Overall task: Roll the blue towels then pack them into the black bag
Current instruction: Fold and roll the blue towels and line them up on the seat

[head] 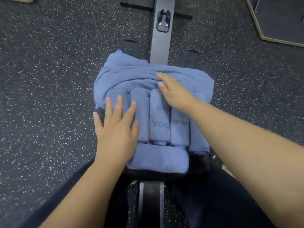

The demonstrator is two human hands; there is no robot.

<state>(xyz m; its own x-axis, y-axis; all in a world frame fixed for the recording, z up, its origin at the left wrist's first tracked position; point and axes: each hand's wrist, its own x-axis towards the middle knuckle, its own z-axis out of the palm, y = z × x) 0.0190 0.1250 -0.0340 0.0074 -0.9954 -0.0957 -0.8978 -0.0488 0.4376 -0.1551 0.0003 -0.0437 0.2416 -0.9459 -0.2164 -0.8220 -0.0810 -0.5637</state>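
Several rolled blue towels stand side by side in front of me, and one more rolled towel lies crosswise at their near end. A loose, crumpled blue towel is draped over their far end. My left hand rests flat with straight fingers on the leftmost rolls. My right hand lies with straight fingers on the loose towel, just above the rolls. A black edge shows under the near rolls; I cannot tell whether it is the bag.
A dark metal beam of gym equipment runs away from me across the speckled black rubber floor. A dark mat with a pale border lies at the far right. My dark-clothed legs fill the bottom of the view.
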